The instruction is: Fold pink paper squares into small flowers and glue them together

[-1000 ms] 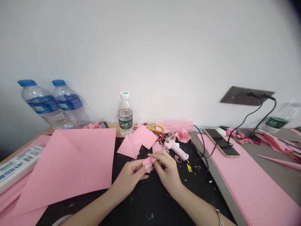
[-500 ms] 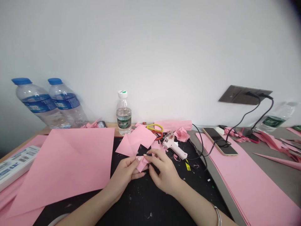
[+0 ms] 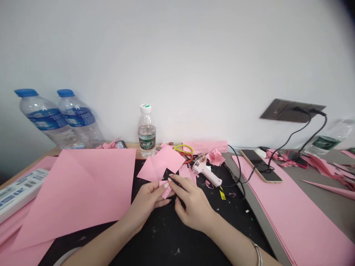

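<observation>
A small piece of folded pink paper [image 3: 164,193] is pinched between the thumb and fingers of my left hand [image 3: 147,201], above the black mat [image 3: 172,236]. My right hand [image 3: 192,201] comes in from the other side, its fingertips pressed on the paper's upper right edge. Part of the paper is hidden behind the fingers. Just beyond my hands lie pink paper squares [image 3: 169,161]. A pale pink glue gun [image 3: 207,174] rests on the mat to the right of them, with a folded pink paper flower [image 3: 215,157] behind it.
Large pink sheets [image 3: 83,192] cover the left side, with a white box [image 3: 22,190] on them. A small water bottle [image 3: 147,138] stands by the wall; two larger bottles [image 3: 46,120] lean at left. Scissors [image 3: 184,149], a phone [image 3: 260,166], cables and more pink sheets [image 3: 294,207] lie rightward.
The paper in my hands has been folded down smaller, its raised flap now flat. My right fingers have shifted slightly left along its top edge. The view has tilted a little.
</observation>
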{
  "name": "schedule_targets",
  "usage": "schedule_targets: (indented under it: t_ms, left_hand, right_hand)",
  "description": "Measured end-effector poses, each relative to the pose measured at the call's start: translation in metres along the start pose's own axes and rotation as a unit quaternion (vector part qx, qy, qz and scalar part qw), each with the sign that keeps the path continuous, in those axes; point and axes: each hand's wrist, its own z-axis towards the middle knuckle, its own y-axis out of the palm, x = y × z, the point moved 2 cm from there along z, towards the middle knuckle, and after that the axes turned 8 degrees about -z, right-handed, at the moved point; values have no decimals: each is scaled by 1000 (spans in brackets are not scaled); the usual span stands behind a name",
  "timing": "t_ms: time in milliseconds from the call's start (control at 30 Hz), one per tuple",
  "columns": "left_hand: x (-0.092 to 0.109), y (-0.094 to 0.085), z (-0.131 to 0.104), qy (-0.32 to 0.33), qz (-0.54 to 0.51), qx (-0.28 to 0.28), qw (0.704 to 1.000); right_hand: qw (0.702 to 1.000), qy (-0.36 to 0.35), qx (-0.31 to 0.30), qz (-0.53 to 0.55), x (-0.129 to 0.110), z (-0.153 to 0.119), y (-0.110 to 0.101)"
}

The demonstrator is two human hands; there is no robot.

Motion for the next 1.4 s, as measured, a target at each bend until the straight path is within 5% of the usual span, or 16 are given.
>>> schedule_targets:
  t_ms: [233, 367, 467, 700, 1133, 1400]
  left_hand:
    - [1, 0, 0, -1, 18, -2, 1000]
    - [2, 2, -2, -18, 61, -12, 998]
    - [1, 5, -2, -23, 91, -38, 995]
    - [-1, 9, -4, -43, 122, -73, 989]
    - [2, 9, -5, -53, 102, -130, 985]
    - [2, -1, 2, 6, 109, -26, 994]
  right_hand:
    - [998, 0, 36, 56, 3, -2, 3]
    - [978, 100, 82, 163, 14, -1, 8]
    - [966, 144, 53, 208, 19, 2, 13]
    - [958, 117, -56, 255, 18, 5, 15]
    - [912, 133, -65, 382, 18, 2, 18]
    - [944, 160, 42, 287, 24, 5, 17]
